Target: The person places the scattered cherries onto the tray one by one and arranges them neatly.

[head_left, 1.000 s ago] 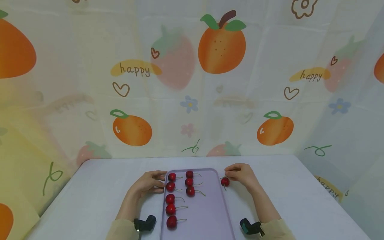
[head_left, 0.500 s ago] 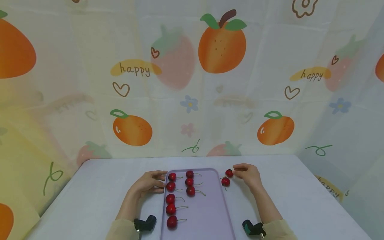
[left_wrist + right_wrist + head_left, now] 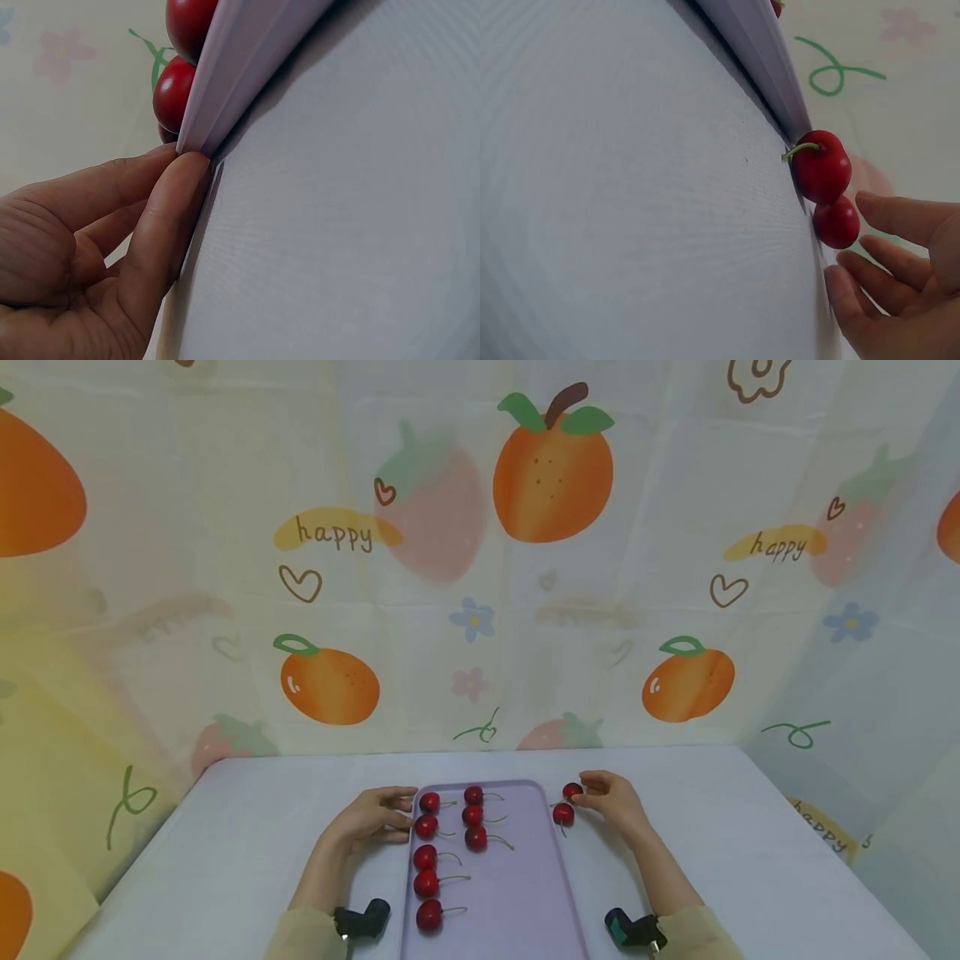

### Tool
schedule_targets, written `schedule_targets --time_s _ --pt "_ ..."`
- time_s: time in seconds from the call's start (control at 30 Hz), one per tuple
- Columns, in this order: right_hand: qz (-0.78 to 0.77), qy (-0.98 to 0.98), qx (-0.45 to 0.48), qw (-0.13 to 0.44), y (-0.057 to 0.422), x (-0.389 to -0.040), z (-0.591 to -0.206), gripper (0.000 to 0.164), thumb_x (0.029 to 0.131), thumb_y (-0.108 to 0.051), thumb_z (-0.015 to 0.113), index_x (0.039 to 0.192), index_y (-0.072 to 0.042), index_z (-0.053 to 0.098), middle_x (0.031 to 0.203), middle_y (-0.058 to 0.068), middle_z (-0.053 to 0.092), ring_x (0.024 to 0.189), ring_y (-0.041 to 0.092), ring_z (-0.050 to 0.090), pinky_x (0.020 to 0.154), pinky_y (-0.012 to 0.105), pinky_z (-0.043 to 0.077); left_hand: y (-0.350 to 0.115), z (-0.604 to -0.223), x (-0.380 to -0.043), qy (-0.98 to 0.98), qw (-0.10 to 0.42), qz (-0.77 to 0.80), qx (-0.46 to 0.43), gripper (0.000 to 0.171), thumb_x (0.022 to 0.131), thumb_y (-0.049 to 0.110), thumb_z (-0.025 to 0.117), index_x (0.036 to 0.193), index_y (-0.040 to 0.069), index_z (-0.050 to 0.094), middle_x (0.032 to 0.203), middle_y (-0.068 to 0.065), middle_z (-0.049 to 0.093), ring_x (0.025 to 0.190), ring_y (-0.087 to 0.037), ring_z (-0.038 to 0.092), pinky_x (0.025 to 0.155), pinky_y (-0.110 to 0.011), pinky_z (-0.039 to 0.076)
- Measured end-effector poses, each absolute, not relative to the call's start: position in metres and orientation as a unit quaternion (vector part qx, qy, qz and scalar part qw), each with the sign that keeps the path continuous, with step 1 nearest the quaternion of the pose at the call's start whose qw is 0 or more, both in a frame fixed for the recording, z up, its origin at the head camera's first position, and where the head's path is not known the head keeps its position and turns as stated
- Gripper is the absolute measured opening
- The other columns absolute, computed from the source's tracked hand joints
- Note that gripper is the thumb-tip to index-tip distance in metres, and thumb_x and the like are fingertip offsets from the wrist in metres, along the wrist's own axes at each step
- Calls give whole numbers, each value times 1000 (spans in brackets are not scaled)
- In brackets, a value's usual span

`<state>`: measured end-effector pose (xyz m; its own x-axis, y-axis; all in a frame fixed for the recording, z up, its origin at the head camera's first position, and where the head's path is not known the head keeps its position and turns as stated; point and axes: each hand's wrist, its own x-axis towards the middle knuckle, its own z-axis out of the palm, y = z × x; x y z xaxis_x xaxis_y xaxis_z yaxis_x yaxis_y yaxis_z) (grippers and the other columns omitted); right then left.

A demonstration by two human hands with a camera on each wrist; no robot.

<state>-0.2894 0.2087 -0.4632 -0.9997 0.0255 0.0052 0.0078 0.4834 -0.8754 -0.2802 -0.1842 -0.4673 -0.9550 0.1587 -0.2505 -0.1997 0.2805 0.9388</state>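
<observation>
In the head view, my left hand (image 3: 372, 816) touches the left edge of the lilac tray (image 3: 525, 893), its thumb and fingers spread along it. The left wrist view shows the thumb (image 3: 169, 217) against the tray's outer wall. Beyond the tray's right edge, two cherries lie together on the table, a nearer cherry (image 3: 563, 814) and a farther cherry (image 3: 572, 791). My right hand (image 3: 613, 797) is at the farther one, fingertips overlapping its right side. In the right wrist view, the thumb and fingers are parted around that farther cherry (image 3: 837, 223), the nearer cherry (image 3: 822, 166) beside it.
Several cherries form a column along the tray's left side, such as the nearest cherry (image 3: 430, 916). A second column of three, with the middle cherry (image 3: 472, 815), stands to its right. The white table (image 3: 217, 860) ends at a fruit-print cloth (image 3: 420, 677) behind.
My right hand moved right, revealing the farther cherry it had covered, then came slightly back left so its fingertips overlap that cherry. My left hand stayed at the tray's edge.
</observation>
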Motion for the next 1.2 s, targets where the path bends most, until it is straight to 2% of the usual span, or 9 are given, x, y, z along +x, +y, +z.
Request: schedule_targets --time_s 0.3,0.53,0.93,1.03,1.2 --pt "471 -881 20 18 207 -294 -467 45 85 -9 73 126 6 61 129 26 63 119 41 61 104 49 53 -184 -467 -279 787 147 599 -18 55 84 -2 67 137 1 54 112 -15 58 81 -17 66 72 -30 64" --pt "460 -887 11 22 206 -297 -472 41 85 -8 73 123 2 64 122 23 67 105 32 66 87 37 60 -185 -467 -278 789 151 596 -8 57 84 0 68 139 0 52 114 -17 57 81 -16 66 72 -29 64" --pt "453 -891 10 32 205 -297 -473 36 83 -8 75 117 0 68 111 20 71 90 20 66 74 23 54 -185 -466 -279 785 151 601 0 56 85 -1 67 139 0 52 115 -17 57 82 -16 65 73 -29 64" --pt "452 -891 8 35 205 -297 -473 37 82 -8 75 117 0 68 110 19 71 89 20 66 75 23 52 -186 -466 -279 786 154 599 5 57 85 0 67 140 -2 50 116 -18 57 82 -15 65 73 -29 64" --pt "454 -890 -1 42 206 -295 -471 37 83 -10 75 118 0 68 113 20 71 98 28 67 85 32 56 -185 -467 -278 787 154 598 4 57 85 0 68 140 -1 51 117 -18 57 82 -15 65 74 -29 64"
